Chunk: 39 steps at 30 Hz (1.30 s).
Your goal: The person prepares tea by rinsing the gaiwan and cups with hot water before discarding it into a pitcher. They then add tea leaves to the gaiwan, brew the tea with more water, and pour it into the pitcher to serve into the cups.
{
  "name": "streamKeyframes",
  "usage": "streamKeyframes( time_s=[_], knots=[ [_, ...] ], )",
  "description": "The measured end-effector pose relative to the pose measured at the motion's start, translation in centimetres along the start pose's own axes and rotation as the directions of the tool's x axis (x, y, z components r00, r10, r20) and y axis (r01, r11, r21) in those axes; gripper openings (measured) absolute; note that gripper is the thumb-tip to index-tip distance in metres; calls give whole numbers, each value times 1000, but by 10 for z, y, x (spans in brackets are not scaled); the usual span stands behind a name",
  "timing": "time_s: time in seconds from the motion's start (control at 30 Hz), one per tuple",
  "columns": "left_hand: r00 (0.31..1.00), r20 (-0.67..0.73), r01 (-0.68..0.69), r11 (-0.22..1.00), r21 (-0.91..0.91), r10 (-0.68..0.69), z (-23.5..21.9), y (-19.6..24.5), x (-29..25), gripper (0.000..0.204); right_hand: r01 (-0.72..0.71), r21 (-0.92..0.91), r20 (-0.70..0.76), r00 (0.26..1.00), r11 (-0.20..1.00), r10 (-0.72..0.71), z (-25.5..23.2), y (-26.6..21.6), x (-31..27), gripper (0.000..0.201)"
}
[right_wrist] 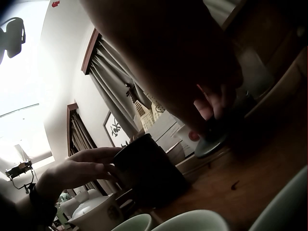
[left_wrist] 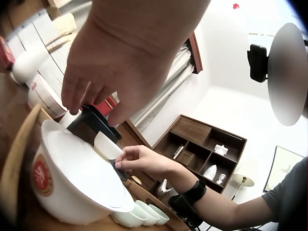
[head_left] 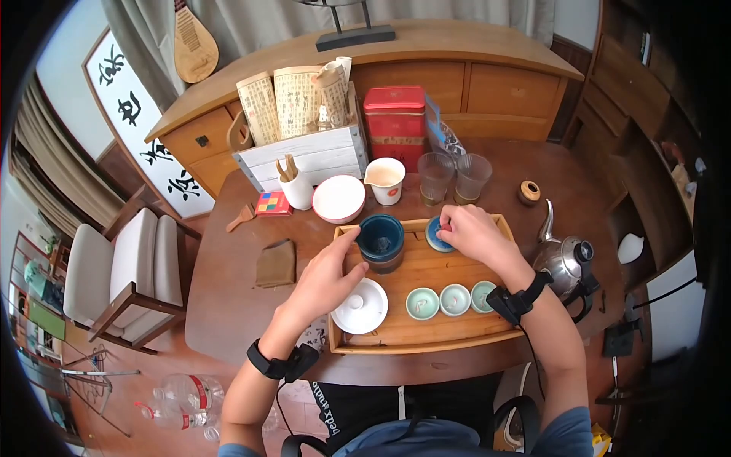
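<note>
A dark blue cup (head_left: 381,238) stands upright on the wooden tray (head_left: 434,349), toward its back left. My left hand (head_left: 324,278) is beside it, relaxed fingers and thumb against its left side; in the right wrist view the fingers of the left hand (right_wrist: 91,163) lie along the dark cup (right_wrist: 149,171). With thumb and fingers my right hand (head_left: 480,236) pinches the top of a small blue lid (head_left: 438,234) at the tray's back edge. The right wrist view shows the lid (right_wrist: 211,145) low over the tray; whether it touches the wood I cannot tell.
A white lidded bowl (head_left: 359,306) and small green cups (head_left: 422,303) sit on the tray. Behind it are a white pitcher (head_left: 386,183), a pink-rimmed bowl (head_left: 339,199), two clear glasses (head_left: 436,177) and a red tin (head_left: 394,126). A steel kettle (head_left: 563,263) stands at the right.
</note>
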<state>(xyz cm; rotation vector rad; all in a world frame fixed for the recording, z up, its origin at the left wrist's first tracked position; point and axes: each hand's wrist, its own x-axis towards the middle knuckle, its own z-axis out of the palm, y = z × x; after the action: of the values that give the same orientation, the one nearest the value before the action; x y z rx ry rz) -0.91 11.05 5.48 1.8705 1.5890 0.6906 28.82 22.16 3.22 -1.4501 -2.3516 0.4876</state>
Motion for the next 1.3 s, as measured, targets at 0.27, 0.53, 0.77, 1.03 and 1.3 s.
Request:
streamKeyframes(
  time_s=[0.27,0.53,0.77,1.03,1.3],
  knots=[
    [999,-19,-36,999,-6,36,-1,-4,-1,70,36,-12,-76,996,999,-37,4,-10,5,24],
    [999,27,-16,983,-183,22,1,-19,5,80,236,224,-34,972,946,-234,-24,-89,22,23],
    [995,92,31,848,-530,22,4,-39,7,80,327,100,9,944,940,-329,9,-95,39,21],
    [993,114,68,834,-548,-6,2,-30,9,80,300,121,83,947,946,-311,7,-94,38,34],
    [994,113,54,858,-512,6,-1,-32,5,79,384,88,161,905,919,-393,11,-96,39,77]
  ],
)
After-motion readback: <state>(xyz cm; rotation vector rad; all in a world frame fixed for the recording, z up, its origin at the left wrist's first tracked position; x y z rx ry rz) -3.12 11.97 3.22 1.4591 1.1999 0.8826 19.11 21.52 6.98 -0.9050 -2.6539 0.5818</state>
